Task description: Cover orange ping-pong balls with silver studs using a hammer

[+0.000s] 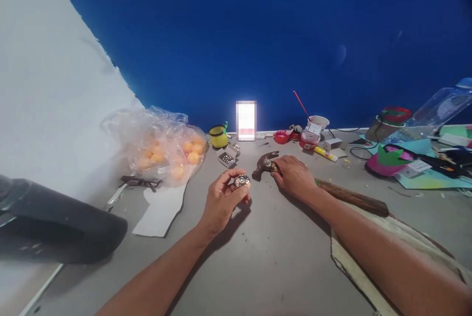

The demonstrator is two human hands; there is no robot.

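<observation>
Between the thumb and fingers of my left hand [224,200] is a small ball [242,182] covered in shiny metal studs, with a bit of orange showing at its lower right. My right hand [295,176] is closed over a claw hammer [350,197], gripping the handle close to its worn metal head. The hammer's wooden handle stretches to the right beneath my forearm, its end over a cloth. Beyond my left hand stands a small open box [226,158] of shiny metal tacks.
A clear plastic bag [169,129] of orange balls sits at the left. Nearby are glasses [142,182], white paper [165,210] and a dark cylinder [59,220]. A yellow cup [219,136], white cup [317,123], glue stick [325,154], cloth [354,257] and colored paper [424,168] lie around.
</observation>
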